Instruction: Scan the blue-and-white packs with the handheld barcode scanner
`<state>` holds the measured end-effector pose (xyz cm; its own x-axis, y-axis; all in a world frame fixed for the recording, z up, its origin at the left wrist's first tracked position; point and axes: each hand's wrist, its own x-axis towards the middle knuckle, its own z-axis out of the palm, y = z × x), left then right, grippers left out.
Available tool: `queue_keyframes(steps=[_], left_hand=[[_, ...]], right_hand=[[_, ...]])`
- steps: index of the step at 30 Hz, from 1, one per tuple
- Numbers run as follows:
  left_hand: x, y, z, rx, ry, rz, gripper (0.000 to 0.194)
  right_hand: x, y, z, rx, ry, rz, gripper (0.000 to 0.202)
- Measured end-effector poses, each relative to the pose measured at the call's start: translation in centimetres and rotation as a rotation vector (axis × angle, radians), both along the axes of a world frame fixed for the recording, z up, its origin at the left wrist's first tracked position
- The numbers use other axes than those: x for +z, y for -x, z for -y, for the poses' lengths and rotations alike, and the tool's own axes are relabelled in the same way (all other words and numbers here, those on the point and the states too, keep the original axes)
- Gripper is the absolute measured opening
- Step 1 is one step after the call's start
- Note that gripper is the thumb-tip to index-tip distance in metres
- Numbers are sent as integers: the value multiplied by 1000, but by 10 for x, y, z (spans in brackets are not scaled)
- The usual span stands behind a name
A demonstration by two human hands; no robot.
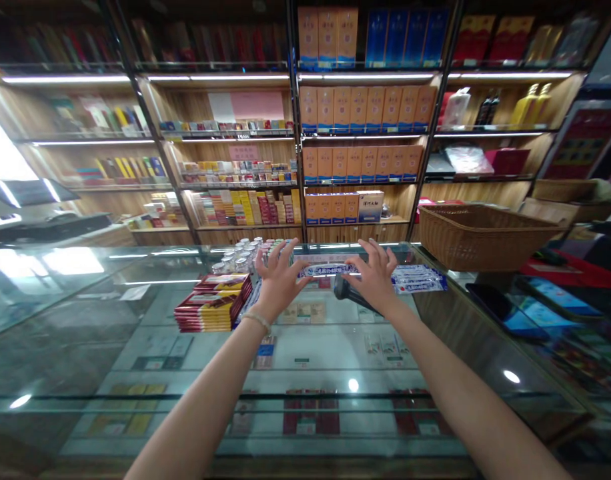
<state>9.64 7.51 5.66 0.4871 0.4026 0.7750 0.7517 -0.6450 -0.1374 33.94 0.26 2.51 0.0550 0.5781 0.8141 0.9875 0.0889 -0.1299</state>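
Note:
Ahead of me, over the glass counter [305, 363], my left hand [278, 277] and my right hand [375, 277] face each other. Between them a narrow blue-and-white packet [328, 270] lies crosswise, its ends pinched by thumbs and forefingers; the other fingers are spread. Similar blue-and-white packets [419, 279] lie in a pile to the right of my right hand. More of them show partly behind my left hand. Beside that hand are stacked red-and-yellow flat packs [213, 303]. A dark object with a rounded end [341, 289] lies beneath my right hand, partly hidden by it.
Small cans [240, 253] stand in rows behind my left hand. A wicker basket [485, 233] sits at the counter's right end, near a dark tablet-like device [490, 300]. Boxed goods lie under the glass. Lit shelves with orange boxes [363, 163] rise behind.

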Motion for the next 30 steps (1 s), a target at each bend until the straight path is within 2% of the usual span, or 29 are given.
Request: queue_keyframes(steps=[4, 9, 14, 18, 22, 30], left_hand=[[3, 19, 8, 54, 31, 17, 21], [10, 50, 17, 162, 71, 120, 23], [3, 79, 34, 272, 105, 167, 21], [-10, 89, 56, 345, 119, 116, 19], [-21, 86, 72, 365, 132, 53, 20], [-40, 80, 72, 388, 207, 33, 21]], right_hand=[[5, 14, -3, 56, 61, -37, 25], [24, 40, -17, 149, 147, -66, 30], [36, 69, -34, 229, 232, 0, 26], [29, 87, -48, 257, 254, 96, 23], [17, 98, -63, 249, 250, 185, 23], [-11, 124, -91, 272, 224, 233, 24]])
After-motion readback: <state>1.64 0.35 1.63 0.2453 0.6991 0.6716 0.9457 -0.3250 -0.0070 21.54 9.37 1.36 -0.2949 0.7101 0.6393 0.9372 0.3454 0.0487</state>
